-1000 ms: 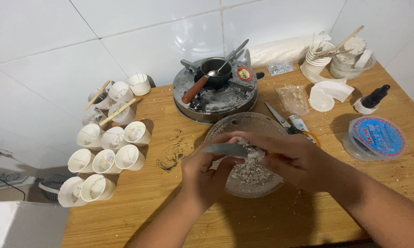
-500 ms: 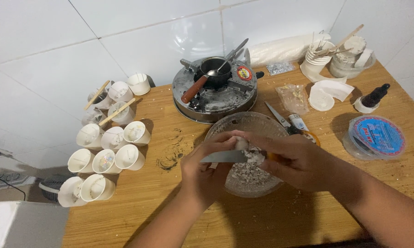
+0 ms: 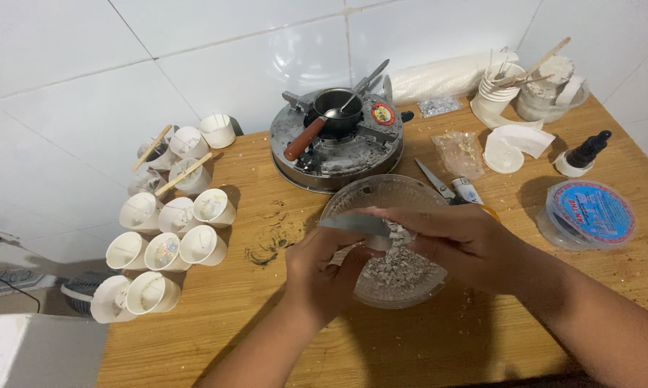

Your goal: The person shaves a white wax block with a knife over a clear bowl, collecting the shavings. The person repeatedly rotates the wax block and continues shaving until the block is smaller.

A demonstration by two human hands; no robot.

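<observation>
Clear bowl (image 3: 352, 197) w/ grey-white chips (image 3: 399, 267); paper cups (image 3: 167, 228) hold wax.

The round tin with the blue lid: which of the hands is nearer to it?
Right. The right hand is beside the round tin, just left of it; the left hand sits farther away, across the glass bowl.

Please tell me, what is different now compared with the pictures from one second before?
Very little changed. The right hand keeps the knife across the white lump held by the left hand; the blade sits slightly lower than before, over the glass bowl of shavings. The paper cups, small stove and wooden table stayed as they were.
</observation>
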